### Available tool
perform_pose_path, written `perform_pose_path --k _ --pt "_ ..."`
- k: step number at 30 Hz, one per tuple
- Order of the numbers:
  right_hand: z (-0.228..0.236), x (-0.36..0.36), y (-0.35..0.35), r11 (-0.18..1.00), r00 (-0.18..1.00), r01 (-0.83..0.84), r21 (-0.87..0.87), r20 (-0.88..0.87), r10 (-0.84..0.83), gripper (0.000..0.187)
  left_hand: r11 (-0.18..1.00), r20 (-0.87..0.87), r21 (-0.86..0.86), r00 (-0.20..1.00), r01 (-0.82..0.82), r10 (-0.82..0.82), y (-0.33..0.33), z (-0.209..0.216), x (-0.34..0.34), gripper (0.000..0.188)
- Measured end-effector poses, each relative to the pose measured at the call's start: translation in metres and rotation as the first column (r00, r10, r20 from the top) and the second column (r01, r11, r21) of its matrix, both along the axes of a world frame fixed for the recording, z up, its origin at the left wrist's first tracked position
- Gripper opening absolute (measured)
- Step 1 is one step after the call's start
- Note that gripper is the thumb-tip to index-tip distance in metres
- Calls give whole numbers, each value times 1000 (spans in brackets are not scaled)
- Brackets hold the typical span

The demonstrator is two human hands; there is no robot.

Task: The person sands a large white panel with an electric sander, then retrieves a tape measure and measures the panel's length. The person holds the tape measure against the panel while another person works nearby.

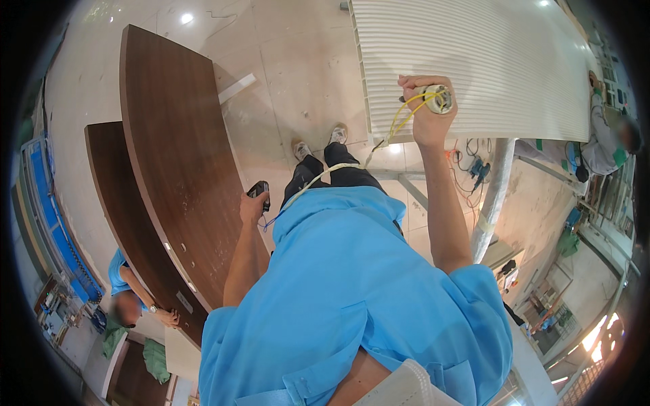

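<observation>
My right hand [421,122] is closed around a whitish cylinder with yellow cord [441,99], held up over the near edge of a white ribbed panel [467,61]. Its round end faces up; I cannot make out its kind. A pale cable [318,177] runs across my lap toward the yellow cord. Down at my left side, my left hand [251,205] grips a small black device [265,192], partly hidden by the fingers. A thin blue cord [270,222] hangs by it. Close to that hand stands a large dark brown board [183,135].
A second brown board [112,166] stands behind the first, with a person in blue [128,291] touching it. Another person in grey [606,139] is at the panel's far right. A metal post [493,203] and a teal power tool with cords [479,169] lie right of my arm.
</observation>
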State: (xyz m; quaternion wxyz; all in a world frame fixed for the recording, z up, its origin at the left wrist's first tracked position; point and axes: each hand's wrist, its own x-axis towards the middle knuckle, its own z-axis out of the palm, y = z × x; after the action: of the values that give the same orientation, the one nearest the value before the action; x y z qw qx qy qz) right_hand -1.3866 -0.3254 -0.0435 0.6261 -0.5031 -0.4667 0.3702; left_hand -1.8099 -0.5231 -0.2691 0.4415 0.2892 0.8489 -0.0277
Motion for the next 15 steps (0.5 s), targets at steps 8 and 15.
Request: perform_pose_path --k 8,15 --pt "9 8 7 998 1000 3 69 -27 -1 21 999 5 8 999 -40 40 -2 4 4 88" --pt "4 0 10 1000 1000 -9 -7 30 9 21 1000 10 -5 1000 -21 21 -8 1 4 91"
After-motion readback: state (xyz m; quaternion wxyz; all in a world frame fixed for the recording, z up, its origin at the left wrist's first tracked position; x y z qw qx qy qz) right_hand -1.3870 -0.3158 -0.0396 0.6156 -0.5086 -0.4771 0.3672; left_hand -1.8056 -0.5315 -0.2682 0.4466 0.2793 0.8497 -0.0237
